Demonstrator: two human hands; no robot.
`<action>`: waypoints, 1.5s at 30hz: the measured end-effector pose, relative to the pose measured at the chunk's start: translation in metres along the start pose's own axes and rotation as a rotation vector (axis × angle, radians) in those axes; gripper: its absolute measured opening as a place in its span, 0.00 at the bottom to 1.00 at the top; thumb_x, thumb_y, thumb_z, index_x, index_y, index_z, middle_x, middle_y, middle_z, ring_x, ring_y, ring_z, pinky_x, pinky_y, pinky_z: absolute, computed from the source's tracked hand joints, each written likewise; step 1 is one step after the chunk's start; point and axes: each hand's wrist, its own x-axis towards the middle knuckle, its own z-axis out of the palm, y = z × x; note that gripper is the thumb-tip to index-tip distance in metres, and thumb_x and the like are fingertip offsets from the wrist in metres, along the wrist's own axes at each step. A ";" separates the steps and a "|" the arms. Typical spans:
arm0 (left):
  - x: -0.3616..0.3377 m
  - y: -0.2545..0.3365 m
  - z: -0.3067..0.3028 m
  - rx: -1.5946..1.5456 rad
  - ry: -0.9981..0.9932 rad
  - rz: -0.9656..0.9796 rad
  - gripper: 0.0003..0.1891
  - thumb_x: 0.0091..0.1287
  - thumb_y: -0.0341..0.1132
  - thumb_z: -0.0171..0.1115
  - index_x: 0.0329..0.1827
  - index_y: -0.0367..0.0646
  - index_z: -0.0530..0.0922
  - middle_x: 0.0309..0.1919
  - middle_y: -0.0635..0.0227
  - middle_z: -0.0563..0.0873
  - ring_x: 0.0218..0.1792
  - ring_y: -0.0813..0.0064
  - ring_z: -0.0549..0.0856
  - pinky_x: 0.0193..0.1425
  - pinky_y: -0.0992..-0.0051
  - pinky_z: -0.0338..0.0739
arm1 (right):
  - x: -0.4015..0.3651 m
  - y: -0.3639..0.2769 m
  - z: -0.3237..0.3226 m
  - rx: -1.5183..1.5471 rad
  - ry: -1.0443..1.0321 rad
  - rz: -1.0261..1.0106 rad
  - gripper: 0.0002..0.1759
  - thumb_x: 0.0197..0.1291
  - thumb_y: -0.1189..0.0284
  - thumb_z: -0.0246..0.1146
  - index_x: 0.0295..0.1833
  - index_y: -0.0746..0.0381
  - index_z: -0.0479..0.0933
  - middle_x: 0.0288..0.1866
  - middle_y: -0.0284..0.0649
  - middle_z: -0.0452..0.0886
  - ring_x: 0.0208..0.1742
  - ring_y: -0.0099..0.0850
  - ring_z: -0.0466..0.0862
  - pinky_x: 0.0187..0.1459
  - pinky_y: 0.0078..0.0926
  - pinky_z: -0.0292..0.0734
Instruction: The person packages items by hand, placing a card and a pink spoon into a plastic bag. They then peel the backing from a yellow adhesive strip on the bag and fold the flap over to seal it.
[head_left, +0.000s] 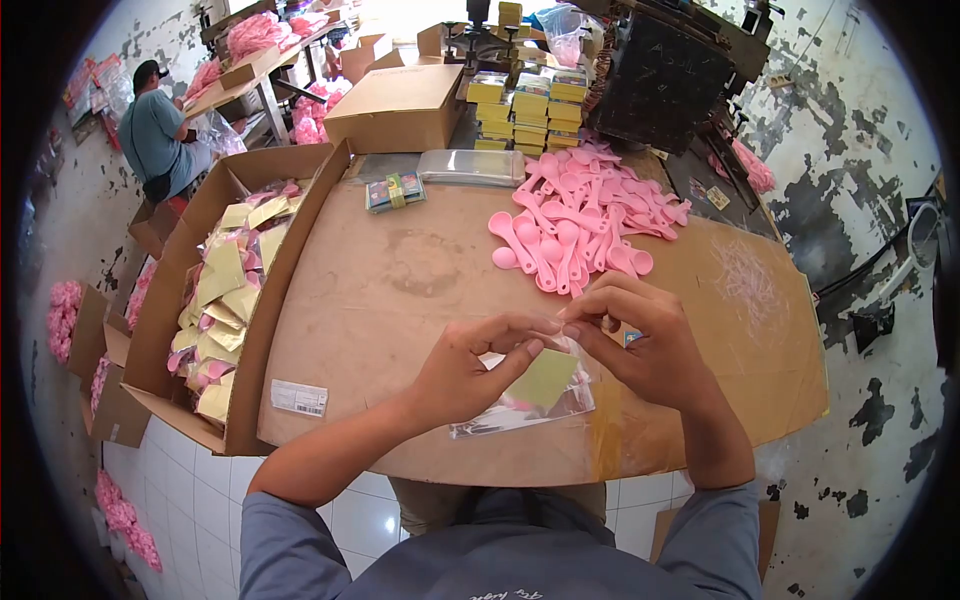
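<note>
A clear plastic bag (pixel 560 405) with a yellow-green card (pixel 541 380) in it lies at the table's front, below my hands. Something pink shows faintly beside the card. My left hand (pixel 468 368) is closed on the bag, its thumb over the card and its fingertips at the upper edge. At that same edge, the thumb and forefinger of my right hand (pixel 640 330) pinch together. Any thin strip between them is too small to make out. Just beyond my fingers spreads a heap of pink plastic spoons (pixel 570 225).
On the left, an open carton (pixel 245 400) holds many filled bags (pixel 222 275). Farther back are a banded card pack (pixel 395 192), a clear plastic case (pixel 470 167), a closed box (pixel 395 105) and card stacks (pixel 530 105). Plastic scraps (pixel 745 285) lie right. A person (pixel 158 135) sits back left.
</note>
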 end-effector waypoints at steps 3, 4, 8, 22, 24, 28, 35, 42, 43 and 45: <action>-0.001 0.002 0.003 -0.141 0.026 -0.071 0.15 0.79 0.24 0.60 0.66 0.34 0.79 0.53 0.61 0.91 0.56 0.75 0.90 0.62 0.73 0.85 | 0.000 0.007 0.008 -0.069 0.142 -0.103 0.09 0.62 0.78 0.72 0.48 0.62 0.84 0.41 0.37 0.84 0.39 0.32 0.86 0.39 0.28 0.77; -0.001 0.002 0.002 -0.132 0.029 -0.076 0.16 0.79 0.23 0.60 0.67 0.34 0.78 0.53 0.61 0.91 0.56 0.76 0.90 0.61 0.74 0.85 | 0.001 0.012 0.015 -0.131 0.229 -0.176 0.11 0.61 0.78 0.73 0.48 0.61 0.84 0.42 0.38 0.84 0.41 0.34 0.86 0.40 0.29 0.77; -0.002 0.002 -0.003 -0.029 0.032 -0.097 0.20 0.78 0.23 0.61 0.71 0.34 0.76 0.50 0.62 0.92 0.51 0.78 0.91 0.54 0.78 0.85 | -0.002 0.006 0.017 -0.453 0.205 -0.373 0.16 0.55 0.77 0.73 0.51 0.59 0.83 0.49 0.38 0.83 0.51 0.38 0.84 0.48 0.35 0.75; -0.002 0.004 0.002 0.472 0.021 0.059 0.27 0.73 0.27 0.68 0.75 0.36 0.74 0.44 0.63 0.95 0.37 0.79 0.94 0.46 0.75 0.87 | 0.008 0.012 0.029 -0.663 0.190 -0.270 0.10 0.54 0.78 0.68 0.44 0.62 0.81 0.46 0.39 0.81 0.53 0.36 0.82 0.55 0.35 0.72; 0.004 0.014 -0.001 0.402 0.038 0.080 0.27 0.74 0.27 0.67 0.76 0.37 0.74 0.44 0.64 0.95 0.37 0.81 0.93 0.46 0.76 0.86 | 0.005 0.017 0.020 -0.476 0.216 -0.165 0.07 0.57 0.79 0.66 0.42 0.62 0.80 0.45 0.38 0.80 0.50 0.36 0.82 0.52 0.34 0.73; 0.002 0.008 -0.010 0.235 0.037 0.004 0.24 0.76 0.27 0.64 0.75 0.37 0.75 0.45 0.61 0.95 0.40 0.82 0.92 0.47 0.77 0.86 | -0.012 0.032 -0.016 -0.114 0.296 0.131 0.03 0.63 0.76 0.65 0.41 0.62 0.78 0.42 0.36 0.80 0.44 0.28 0.82 0.43 0.31 0.74; 0.004 0.003 -0.008 -0.162 0.116 -0.170 0.25 0.79 0.26 0.61 0.77 0.36 0.70 0.50 0.56 0.93 0.50 0.79 0.91 0.50 0.81 0.84 | -0.102 0.106 -0.159 0.590 0.204 0.488 0.09 0.73 0.74 0.61 0.54 0.65 0.77 0.44 0.40 0.83 0.46 0.27 0.84 0.49 0.26 0.79; 0.007 0.003 -0.005 -0.225 0.190 -0.136 0.27 0.79 0.23 0.59 0.79 0.35 0.66 0.49 0.58 0.93 0.49 0.82 0.89 0.51 0.80 0.84 | -0.172 0.199 -0.172 -1.119 0.401 0.569 0.25 0.68 0.83 0.60 0.71 0.64 0.74 0.68 0.52 0.80 0.67 0.48 0.82 0.72 0.46 0.73; 0.009 0.003 -0.006 -0.230 0.185 -0.155 0.27 0.79 0.24 0.60 0.79 0.35 0.66 0.48 0.58 0.93 0.48 0.82 0.89 0.51 0.80 0.84 | -0.159 0.180 -0.164 -1.038 0.407 0.536 0.25 0.68 0.82 0.60 0.70 0.63 0.75 0.66 0.51 0.81 0.66 0.47 0.82 0.71 0.45 0.73; 0.010 0.002 -0.009 -0.239 0.166 -0.201 0.27 0.80 0.25 0.60 0.79 0.35 0.66 0.48 0.58 0.93 0.48 0.81 0.90 0.50 0.81 0.84 | -0.130 0.138 -0.143 -0.871 0.418 0.483 0.24 0.68 0.81 0.61 0.69 0.63 0.77 0.64 0.49 0.82 0.65 0.44 0.82 0.70 0.43 0.74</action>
